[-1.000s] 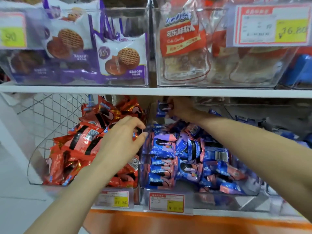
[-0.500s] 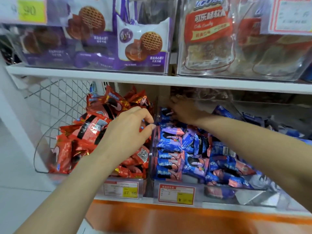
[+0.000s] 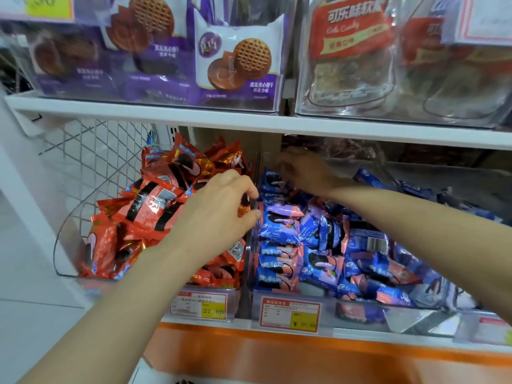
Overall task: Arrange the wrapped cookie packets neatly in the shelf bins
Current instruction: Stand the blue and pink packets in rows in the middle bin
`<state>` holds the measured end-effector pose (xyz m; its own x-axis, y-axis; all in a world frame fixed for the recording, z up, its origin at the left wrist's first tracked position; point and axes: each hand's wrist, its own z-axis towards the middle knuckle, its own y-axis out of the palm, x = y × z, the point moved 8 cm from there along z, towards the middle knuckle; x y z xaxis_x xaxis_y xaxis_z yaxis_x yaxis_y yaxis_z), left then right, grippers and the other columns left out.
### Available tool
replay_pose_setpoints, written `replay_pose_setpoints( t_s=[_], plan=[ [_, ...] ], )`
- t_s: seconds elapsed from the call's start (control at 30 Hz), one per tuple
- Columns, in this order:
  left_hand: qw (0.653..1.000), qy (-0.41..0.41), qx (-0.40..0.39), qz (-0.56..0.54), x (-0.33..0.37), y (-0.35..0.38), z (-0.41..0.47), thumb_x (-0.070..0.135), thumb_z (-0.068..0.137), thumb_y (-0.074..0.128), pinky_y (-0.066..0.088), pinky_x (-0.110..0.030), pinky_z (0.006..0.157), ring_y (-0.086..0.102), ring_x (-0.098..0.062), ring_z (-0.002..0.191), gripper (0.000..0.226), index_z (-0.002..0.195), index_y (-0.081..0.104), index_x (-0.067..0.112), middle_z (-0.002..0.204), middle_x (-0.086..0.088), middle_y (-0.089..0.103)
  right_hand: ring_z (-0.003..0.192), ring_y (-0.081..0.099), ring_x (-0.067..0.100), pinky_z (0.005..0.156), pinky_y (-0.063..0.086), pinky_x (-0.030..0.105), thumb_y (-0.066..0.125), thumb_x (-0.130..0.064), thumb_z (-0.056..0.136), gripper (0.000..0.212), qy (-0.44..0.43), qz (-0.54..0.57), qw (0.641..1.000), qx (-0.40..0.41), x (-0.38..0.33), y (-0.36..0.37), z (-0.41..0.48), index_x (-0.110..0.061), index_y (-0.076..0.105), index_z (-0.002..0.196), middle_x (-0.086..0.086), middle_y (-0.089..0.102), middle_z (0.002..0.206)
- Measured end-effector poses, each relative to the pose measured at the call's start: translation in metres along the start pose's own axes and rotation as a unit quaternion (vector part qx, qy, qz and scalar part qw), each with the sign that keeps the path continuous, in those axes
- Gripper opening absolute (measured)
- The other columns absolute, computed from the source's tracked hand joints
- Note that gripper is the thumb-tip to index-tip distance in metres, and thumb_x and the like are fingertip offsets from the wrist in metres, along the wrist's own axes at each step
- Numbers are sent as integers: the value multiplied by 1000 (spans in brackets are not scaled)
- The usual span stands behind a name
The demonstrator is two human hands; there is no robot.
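Note:
Two clear bins sit side by side on the lower shelf. The left bin (image 3: 65, 245) is heaped with red cookie packets (image 3: 155, 200). The right bin (image 3: 410, 320) holds blue and purple cookie packets (image 3: 279, 231), some stacked in a column along its left side. My left hand (image 3: 219, 212) is at the clear wall between the bins, fingers and thumb curled around its top edge. My right hand (image 3: 304, 170) reaches to the back left of the blue bin and pinches a blue packet (image 3: 273, 182) on top of the column there.
A white shelf board (image 3: 249, 120) hangs close above the bins. On it stand bins of purple waffle-cookie bags (image 3: 235, 59) and red-labelled clear bags (image 3: 354, 51). Price tags (image 3: 289, 314) line the front edge. A wire mesh panel (image 3: 91, 162) closes the left side.
My right hand has brought the blue packet down from under the shelf board onto the back of the blue column. My left hand stays at the divider wall. The view has moved closer.

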<state>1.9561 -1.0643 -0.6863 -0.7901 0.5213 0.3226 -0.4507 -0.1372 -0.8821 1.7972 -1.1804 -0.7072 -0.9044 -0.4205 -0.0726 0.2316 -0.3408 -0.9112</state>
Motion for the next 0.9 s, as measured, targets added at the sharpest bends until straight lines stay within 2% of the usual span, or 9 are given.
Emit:
replay_pose_setpoints(
  t_s=[0.07, 0.13, 0.2, 0.37, 0.53, 0.67, 0.73, 0.8, 0.9],
  plan=[
    [999, 1, -36, 31, 1, 12, 1, 45, 85, 61, 34, -23, 82, 36, -10, 116, 45, 123, 46, 26, 122, 8, 40, 77, 61, 18, 63, 41, 16, 50, 3, 89, 23, 81, 171, 981, -46, 6, 8, -1, -5, 65, 103, 6, 65, 86],
    [997, -3, -57, 50, 1, 20, 3, 47, 84, 61, 31, -22, 86, 32, -11, 119, 54, 129, 41, 25, 126, 6, 37, 63, 61, 10, 58, 48, 16, 45, 11, 89, 28, 169, 307, 923, -161, 6, 35, -5, -4, 61, 105, 4, 63, 75],
    [996, -5, -64, 62, -1, 23, 3, 45, 85, 60, 29, -22, 93, 32, -13, 121, 57, 133, 38, 23, 129, 5, 37, 61, 59, 6, 59, 48, 17, 47, 14, 88, 29, 212, 330, 894, -214, 11, 52, -7, 1, 57, 111, 3, 60, 75],
    [995, 2, -68, 78, 3, 24, 3, 38, 88, 55, 29, -26, 100, 33, -15, 123, 55, 136, 35, 21, 132, 3, 38, 70, 59, 10, 63, 48, 19, 48, 13, 88, 32, 228, 355, 881, -214, 20, 61, -6, 7, 53, 120, 5, 60, 80],
    [994, 1, -69, 81, 5, 22, 1, 36, 89, 54, 32, -24, 93, 33, -14, 122, 52, 135, 35, 20, 131, 3, 38, 78, 60, 5, 70, 49, 18, 60, -7, 90, 29, 166, 361, 891, -219, 8, 32, -13, -3, 58, 119, 5, 64, 97],
    [994, 1, -72, 82, 6, 23, 2, 35, 89, 55, 32, -24, 91, 34, -14, 122, 52, 135, 35, 19, 132, 3, 37, 94, 53, -2, 73, 39, 14, 67, -38, 83, 48, 94, 214, 907, -349, -8, 28, -47, -25, 52, 127, -12, 54, 118],
    [995, -3, -74, 70, 5, 23, 2, 36, 89, 55, 32, -23, 90, 34, -13, 123, 53, 136, 35, 20, 132, 3, 37, 98, 50, 1, 79, 37, 15, 72, -36, 79, 55, 86, 165, 920, -345, -4, 34, -55, -26, 50, 129, -15, 46, 122],
    [995, -4, -75, 58, 5, 24, 2, 37, 90, 55, 33, -24, 90, 35, -13, 124, 54, 136, 35, 20, 133, 3, 38, 79, 57, 3, 68, 44, 17, 72, -28, 81, 43, 97, 173, 930, -309, 1, 31, -52, -28, 55, 121, -7, 56, 118],
    [997, -7, -53, 50, 6, 19, 1, 44, 90, 54, 33, -24, 87, 36, -13, 122, 52, 133, 39, 21, 131, 4, 40, 61, 59, -1, 62, 49, 19, 71, -11, 81, 31, 119, 203, 939, -249, 13, 7, -42, -25, 61, 106, 0, 68, 89]
  ],
)
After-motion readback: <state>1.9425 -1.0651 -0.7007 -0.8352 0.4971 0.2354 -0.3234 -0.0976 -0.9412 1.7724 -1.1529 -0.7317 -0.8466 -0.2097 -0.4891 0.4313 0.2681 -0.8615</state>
